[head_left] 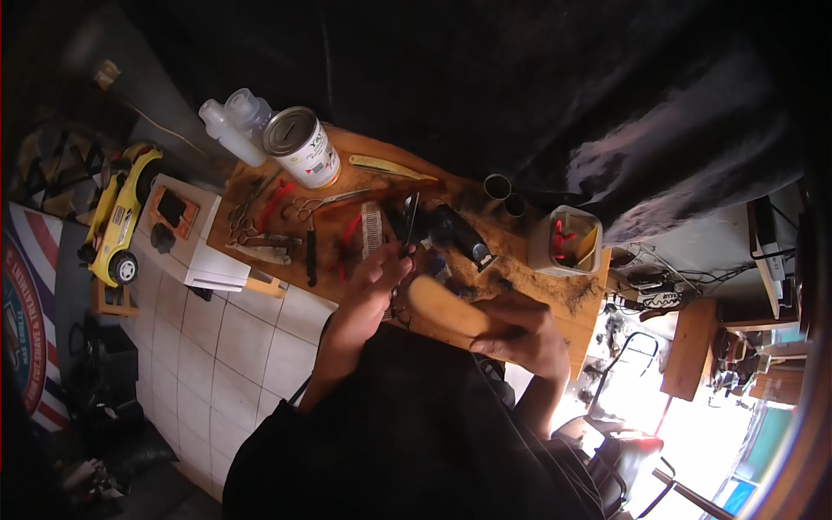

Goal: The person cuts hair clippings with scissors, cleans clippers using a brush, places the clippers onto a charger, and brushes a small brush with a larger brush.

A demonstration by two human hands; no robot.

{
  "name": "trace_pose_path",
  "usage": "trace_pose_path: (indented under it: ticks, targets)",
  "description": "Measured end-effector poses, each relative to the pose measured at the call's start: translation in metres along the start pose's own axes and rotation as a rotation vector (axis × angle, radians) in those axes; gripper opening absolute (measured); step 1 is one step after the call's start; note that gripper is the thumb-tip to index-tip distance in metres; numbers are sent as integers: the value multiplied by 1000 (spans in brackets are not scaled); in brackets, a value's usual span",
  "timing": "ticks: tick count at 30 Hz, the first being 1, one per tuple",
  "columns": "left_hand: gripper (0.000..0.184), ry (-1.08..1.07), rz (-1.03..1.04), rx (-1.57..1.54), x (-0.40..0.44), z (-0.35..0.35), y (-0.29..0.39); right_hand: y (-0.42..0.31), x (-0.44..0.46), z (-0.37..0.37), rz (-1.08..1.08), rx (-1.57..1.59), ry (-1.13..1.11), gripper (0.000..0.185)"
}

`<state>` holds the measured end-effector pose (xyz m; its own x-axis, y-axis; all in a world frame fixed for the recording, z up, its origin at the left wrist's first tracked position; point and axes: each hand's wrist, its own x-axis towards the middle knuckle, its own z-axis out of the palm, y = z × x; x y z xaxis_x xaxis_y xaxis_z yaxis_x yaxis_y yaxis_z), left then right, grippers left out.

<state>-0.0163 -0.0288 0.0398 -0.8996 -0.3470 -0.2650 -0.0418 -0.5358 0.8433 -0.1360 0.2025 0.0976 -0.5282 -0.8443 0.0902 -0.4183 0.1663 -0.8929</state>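
My right hand (pixel 524 334) is closed round one end of a tan, rounded block (pixel 446 308), which looks like a brush with a wooden back; its underside is hidden. My left hand (pixel 374 282) is closed on a slim dark tool (pixel 411 217) with a shiny edge that points up and away from me. I cannot make out its kind. The block's other end is close to my left fingers; whether they touch is unclear. Just beyond my hands, a black hair clipper (pixel 464 238) lies on the wooden table (pixel 568 290). A pale comb (pixel 372 227) lies beyond my left hand.
Several scissors (pixel 303 208) lie on the table's left part. A white can (pixel 303 147) and plastic bottles (pixel 230 130) stand at the back left. A yellow-handled razor (pixel 390 166) lies at the back. A tub (pixel 565 241) with red clips stands right; loose hair covers the tabletop.
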Motion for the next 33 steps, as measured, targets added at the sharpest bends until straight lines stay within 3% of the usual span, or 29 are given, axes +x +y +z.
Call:
trace_pose_path:
  ticks: [1,5,11,14,23,29,33]
  targets:
    - [25,51,54,-81,-1,10,1,0,-1,-2,40,18,46,55]
    - [15,-94,35,-191,2,10,-3,-1,2,-4,141,-128,189,55]
    - [28,-118,-106,-241,-4,6,-1,9,2,5,121,-67,192,55]
    - [35,-243,-65,-253,-3,5,-3,6,3,6,130,-48,186,55]
    - [37,-235,-134,-88,-10,13,6,18,3,5,-11,-59,105,55]
    - [40,-341,-266,45,-13,16,17,9,13,8,215,-230,418,51]
    - [41,-319,-256,21,-11,19,17,6,12,8,155,-196,428,52]
